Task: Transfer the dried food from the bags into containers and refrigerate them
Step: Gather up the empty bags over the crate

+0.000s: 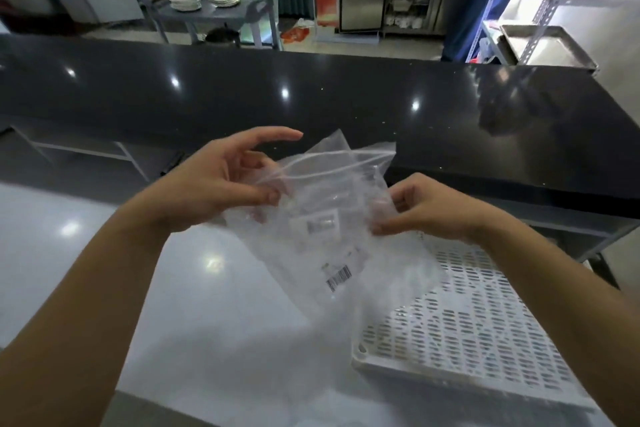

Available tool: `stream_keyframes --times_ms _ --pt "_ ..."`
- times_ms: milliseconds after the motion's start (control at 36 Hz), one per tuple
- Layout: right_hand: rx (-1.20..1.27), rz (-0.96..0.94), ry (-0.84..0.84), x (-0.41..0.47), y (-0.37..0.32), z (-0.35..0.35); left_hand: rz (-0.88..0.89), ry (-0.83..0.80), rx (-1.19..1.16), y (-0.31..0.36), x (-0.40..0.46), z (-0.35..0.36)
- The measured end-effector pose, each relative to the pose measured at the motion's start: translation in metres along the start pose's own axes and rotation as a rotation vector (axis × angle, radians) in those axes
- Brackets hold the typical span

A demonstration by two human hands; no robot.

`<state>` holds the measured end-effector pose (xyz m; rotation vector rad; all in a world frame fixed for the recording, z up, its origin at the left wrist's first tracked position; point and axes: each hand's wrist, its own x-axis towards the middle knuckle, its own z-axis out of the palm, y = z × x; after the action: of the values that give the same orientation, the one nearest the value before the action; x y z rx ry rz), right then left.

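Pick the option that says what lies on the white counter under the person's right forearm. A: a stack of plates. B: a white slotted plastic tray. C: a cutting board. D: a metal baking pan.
B: a white slotted plastic tray lies on the white counter beneath the right forearm, while both hands hold the clear zip bag.

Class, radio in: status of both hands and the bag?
Both hands pinch the clear zip bag, held above the white perforated tray. Nothing blocking.

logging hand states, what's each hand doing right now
Left hand: pinching the clear plastic bag near its zip top, index finger extended.
Right hand: fingers curled, gripping the bag's right side.
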<state>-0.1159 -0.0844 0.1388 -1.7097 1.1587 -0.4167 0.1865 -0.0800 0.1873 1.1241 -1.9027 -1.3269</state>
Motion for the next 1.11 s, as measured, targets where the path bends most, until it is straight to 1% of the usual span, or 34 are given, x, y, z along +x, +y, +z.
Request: stream_keyframes --times_ms 56,83,139,167,194,222,278,306,361,417,500,583,639,750,833,889,1000,1056,1111 --pt "0.027 -0.010 0.071 -0.002 0.003 0.003 0.023 0.143 -0.062 -0.006 0.002 -0.003" --pt "0.058 -0.016 0.091 -0.004 0.005 0.005 0.025 0.236 -0.141 -0.013 0.002 -0.003" --pt "0.164 -0.024 0.139 -0.010 0.009 0.009 0.019 0.396 -0.394 -0.035 -0.001 0.002" --pt "0.245 -0.016 0.164 -0.013 0.014 0.011 0.002 0.421 -0.523 -0.050 -0.003 0.009" --pt "0.332 0.004 0.186 -0.016 0.020 0.014 -0.040 0.403 -0.620 -0.064 -0.006 0.020" --pt "0.408 0.040 0.203 -0.018 0.027 0.017 -0.103 0.346 -0.674 -0.078 -0.010 0.037" --pt "0.490 0.128 0.214 -0.022 0.041 0.025 -0.240 0.191 -0.727 -0.100 -0.018 0.076" --pt "0.501 0.170 0.215 -0.025 0.048 0.029 -0.280 0.125 -0.754 -0.109 -0.021 0.095" --pt "0.517 0.236 0.221 -0.031 0.060 0.037 -0.294 0.039 -0.817 -0.119 -0.026 0.122" --pt "0.537 0.279 0.244 -0.037 0.070 0.041 -0.290 0.024 -0.886 -0.121 -0.027 0.136" --pt "0.575 0.327 0.311 -0.047 0.080 0.044 -0.320 0.046 -0.992 -0.124 -0.028 0.144" --pt "0.606 0.360 0.386 -0.055 0.085 0.049 -0.315 0.013 -0.966 -0.124 -0.033 0.148" --pt "0.624 0.370 0.413 -0.060 0.088 0.053 -0.324 -0.004 -0.877 -0.123 -0.035 0.151" --pt "0.602 0.369 0.387 -0.066 0.088 0.055 -0.354 0.113 -0.748 -0.120 -0.026 0.155" --pt "0.670 0.351 0.389 -0.070 0.086 0.049 -0.349 0.141 -0.723 -0.113 -0.019 0.151" --pt "0.686 0.325 0.398 -0.074 0.083 0.043 -0.331 0.121 -0.704 -0.108 -0.015 0.145" --pt "0.652 0.324 0.377 -0.076 0.081 0.037 -0.349 0.004 -0.618 -0.098 -0.005 0.129" --pt "0.619 0.332 0.348 -0.077 0.078 0.036 -0.375 0.008 -0.550 -0.091 0.001 0.123" --pt "0.624 0.288 0.384 -0.080 0.069 0.031 -0.336 0.020 -0.528 -0.078 0.005 0.116"
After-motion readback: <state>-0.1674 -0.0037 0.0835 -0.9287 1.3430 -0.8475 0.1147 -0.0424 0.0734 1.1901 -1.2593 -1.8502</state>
